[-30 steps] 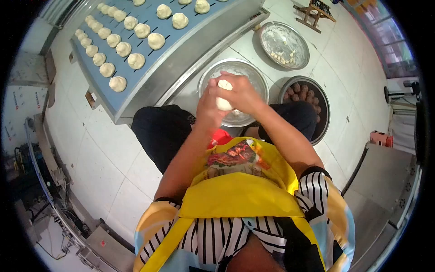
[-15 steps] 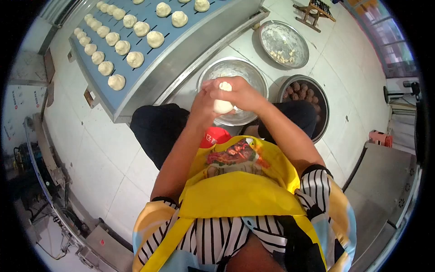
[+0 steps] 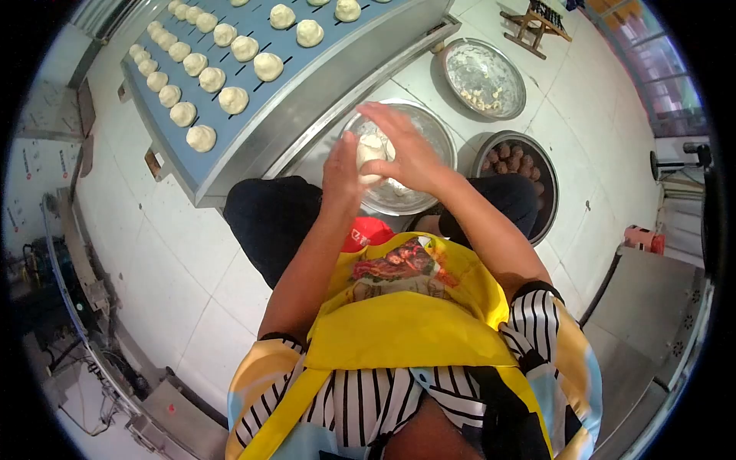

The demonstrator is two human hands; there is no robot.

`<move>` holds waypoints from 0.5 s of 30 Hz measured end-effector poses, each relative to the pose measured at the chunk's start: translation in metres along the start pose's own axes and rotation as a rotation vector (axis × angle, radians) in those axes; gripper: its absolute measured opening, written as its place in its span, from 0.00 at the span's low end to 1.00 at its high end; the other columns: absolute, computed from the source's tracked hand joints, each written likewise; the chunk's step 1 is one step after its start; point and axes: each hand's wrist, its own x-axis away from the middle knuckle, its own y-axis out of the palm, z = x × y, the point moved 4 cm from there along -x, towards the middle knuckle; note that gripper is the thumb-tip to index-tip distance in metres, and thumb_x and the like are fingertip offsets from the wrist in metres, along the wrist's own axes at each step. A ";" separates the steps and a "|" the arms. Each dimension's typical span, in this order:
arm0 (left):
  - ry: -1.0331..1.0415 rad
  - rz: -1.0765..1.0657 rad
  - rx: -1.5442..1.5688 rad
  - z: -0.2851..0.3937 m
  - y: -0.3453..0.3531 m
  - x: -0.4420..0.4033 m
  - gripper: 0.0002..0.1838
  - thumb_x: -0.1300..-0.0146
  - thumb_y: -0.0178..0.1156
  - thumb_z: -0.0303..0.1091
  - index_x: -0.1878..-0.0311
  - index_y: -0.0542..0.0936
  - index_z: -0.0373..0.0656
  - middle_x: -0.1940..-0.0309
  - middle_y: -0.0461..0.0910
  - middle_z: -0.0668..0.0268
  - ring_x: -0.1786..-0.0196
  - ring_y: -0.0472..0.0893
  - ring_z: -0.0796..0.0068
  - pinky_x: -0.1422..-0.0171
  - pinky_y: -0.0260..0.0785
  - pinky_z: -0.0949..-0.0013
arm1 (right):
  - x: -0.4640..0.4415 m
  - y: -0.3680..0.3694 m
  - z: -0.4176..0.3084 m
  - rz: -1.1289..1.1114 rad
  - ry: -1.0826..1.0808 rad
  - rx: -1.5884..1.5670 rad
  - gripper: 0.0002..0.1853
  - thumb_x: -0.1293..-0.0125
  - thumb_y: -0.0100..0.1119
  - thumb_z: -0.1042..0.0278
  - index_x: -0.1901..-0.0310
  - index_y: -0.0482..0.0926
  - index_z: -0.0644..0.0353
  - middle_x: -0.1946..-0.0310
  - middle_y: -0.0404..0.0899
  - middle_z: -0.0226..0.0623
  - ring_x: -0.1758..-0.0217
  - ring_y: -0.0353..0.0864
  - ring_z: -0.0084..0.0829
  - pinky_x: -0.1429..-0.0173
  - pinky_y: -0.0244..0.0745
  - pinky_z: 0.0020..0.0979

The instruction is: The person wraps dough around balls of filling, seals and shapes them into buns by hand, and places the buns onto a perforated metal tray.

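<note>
A pale dough ball sits between my two hands, above a metal bowl. My left hand cups it from the left, fingers pointing up and away from me. On the other side, my right hand curves around it, thumb pressed across its near side and the other fingers stretched out beyond it. Both hands are slightly blurred. Part of the dough is hidden by the right thumb. More whitish dough or flour shows in the bowl beneath, mostly covered by my hands.
A blue-topped metal conveyor at upper left carries rows of dough buns. To the right are a floury metal basin with dough scraps and a bowl of brown filling balls. A small wooden stool stands farther off.
My right hand has opened out from its close wrap, its fingers lifting away from the dough. The left hand has straightened, and more of the bowl shows behind. The view has shifted slightly.
</note>
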 end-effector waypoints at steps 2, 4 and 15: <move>0.127 0.014 -0.108 -0.006 -0.012 -0.012 0.29 0.32 0.48 0.59 0.43 0.69 0.41 0.52 0.76 0.58 0.50 0.79 0.66 0.48 0.75 0.58 | 0.003 -0.007 -0.004 0.076 -0.078 0.302 0.35 0.50 0.66 0.41 0.46 0.70 0.55 0.61 0.78 0.42 0.57 0.78 0.46 0.56 0.73 0.40; 0.253 0.037 -0.231 -0.010 -0.017 -0.019 0.28 0.31 0.47 0.57 0.45 0.71 0.40 0.55 0.77 0.59 0.52 0.79 0.67 0.49 0.75 0.60 | 0.004 -0.006 -0.008 -0.052 0.024 0.353 0.26 0.47 0.65 0.44 0.55 0.71 0.55 0.69 0.78 0.39 0.66 0.79 0.45 0.64 0.73 0.39; -0.563 -0.268 0.143 0.008 0.010 0.015 0.35 0.36 0.41 0.69 0.48 0.73 0.44 0.60 0.79 0.60 0.62 0.82 0.68 0.63 0.76 0.70 | -0.006 -0.019 -0.016 -0.117 -0.318 0.278 0.12 0.39 0.60 0.58 0.69 0.70 0.56 0.79 0.73 0.37 0.76 0.77 0.42 0.74 0.70 0.37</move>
